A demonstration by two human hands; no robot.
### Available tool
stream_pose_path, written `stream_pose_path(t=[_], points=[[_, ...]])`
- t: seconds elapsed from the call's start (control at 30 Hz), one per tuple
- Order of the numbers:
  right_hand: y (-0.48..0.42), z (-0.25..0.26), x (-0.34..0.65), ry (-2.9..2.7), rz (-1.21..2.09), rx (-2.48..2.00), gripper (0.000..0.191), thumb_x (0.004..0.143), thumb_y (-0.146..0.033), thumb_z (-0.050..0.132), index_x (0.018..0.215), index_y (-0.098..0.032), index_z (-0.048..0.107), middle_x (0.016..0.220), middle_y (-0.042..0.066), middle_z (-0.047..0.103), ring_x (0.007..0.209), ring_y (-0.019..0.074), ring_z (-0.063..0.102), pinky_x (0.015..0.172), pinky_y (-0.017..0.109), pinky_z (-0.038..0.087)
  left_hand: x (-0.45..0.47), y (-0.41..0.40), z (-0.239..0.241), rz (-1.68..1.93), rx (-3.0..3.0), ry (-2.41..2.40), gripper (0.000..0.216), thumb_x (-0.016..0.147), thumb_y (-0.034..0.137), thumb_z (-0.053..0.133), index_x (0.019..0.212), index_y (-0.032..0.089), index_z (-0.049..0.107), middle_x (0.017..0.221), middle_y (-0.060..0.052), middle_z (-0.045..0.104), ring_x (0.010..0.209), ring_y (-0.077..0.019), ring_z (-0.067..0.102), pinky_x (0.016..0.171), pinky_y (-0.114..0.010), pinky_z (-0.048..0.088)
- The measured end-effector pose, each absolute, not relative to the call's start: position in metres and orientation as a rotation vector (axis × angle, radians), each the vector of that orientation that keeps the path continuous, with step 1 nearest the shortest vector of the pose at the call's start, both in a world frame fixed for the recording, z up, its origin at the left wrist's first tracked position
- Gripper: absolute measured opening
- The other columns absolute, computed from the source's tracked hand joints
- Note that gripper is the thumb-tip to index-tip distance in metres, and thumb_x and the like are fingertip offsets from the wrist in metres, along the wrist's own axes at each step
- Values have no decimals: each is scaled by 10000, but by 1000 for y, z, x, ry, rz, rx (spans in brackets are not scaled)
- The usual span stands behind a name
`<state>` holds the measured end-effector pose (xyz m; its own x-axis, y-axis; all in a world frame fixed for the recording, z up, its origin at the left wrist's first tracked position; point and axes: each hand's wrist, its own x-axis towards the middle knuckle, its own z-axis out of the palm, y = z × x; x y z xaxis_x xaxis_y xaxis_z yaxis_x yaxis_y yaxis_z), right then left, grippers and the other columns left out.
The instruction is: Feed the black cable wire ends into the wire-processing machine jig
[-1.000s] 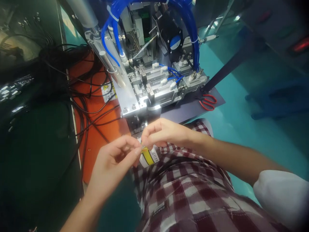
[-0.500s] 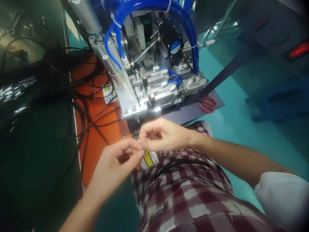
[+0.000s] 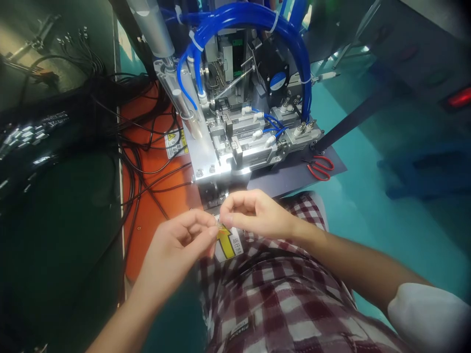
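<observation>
My left hand (image 3: 175, 252) and my right hand (image 3: 253, 214) meet fingertip to fingertip just in front of a metal machine (image 3: 235, 132). Both pinch a tiny part (image 3: 220, 226) between thumb and forefinger; it is too small to name. Under the fingers lies a white label with a yellow arrow (image 3: 228, 243). My checked shirt (image 3: 279, 294) fills the lower middle.
Blue air hoses (image 3: 257, 19) arch over the machine. Black cables (image 3: 140, 147) sprawl across the orange surface (image 3: 154, 206) at left. Red-handled scissors (image 3: 321, 167) lie on the dark plate at right. A teal floor (image 3: 368, 162) lies beyond.
The view has shifted, so the machine sits a little lower and to the right. My hands stay together pinching the small part, and the yellow arrow label shows more.
</observation>
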<state>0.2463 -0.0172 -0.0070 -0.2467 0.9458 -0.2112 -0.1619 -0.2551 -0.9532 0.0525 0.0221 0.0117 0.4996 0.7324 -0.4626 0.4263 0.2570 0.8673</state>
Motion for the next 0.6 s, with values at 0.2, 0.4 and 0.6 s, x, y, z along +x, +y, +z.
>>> stream_pose_path(t=[0.2, 0.4, 0.6], points=[[-22, -10, 240, -1056, 1608, -1074, 114, 878, -227, 623, 807, -152, 575, 712, -20, 564, 636, 98, 494, 614, 245, 415, 54, 21, 14, 307, 1281, 1129, 298, 790, 477, 703, 779, 186, 639, 510, 15, 581, 493, -100, 480, 495, -198, 371], [-30, -10, 229, -1067, 1431, -1132, 129, 934, -212, 540, 811, -176, 536, 770, -10, 578, 723, 115, 548, 718, 264, 452, 59, 17, 20, 394, 1134, 1150, 242, 786, 408, 714, 743, 180, 645, 505, 19, 577, 457, -72, 412, 454, -175, 324], [-32, -11, 228, -1129, 1363, -1284, 122, 901, -276, 604, 833, -179, 578, 743, -8, 572, 642, 112, 497, 602, 251, 407, 52, 20, 10, 380, 1158, 1081, 249, 818, 421, 712, 766, 182, 661, 521, 25, 572, 451, -63, 409, 472, -174, 358]])
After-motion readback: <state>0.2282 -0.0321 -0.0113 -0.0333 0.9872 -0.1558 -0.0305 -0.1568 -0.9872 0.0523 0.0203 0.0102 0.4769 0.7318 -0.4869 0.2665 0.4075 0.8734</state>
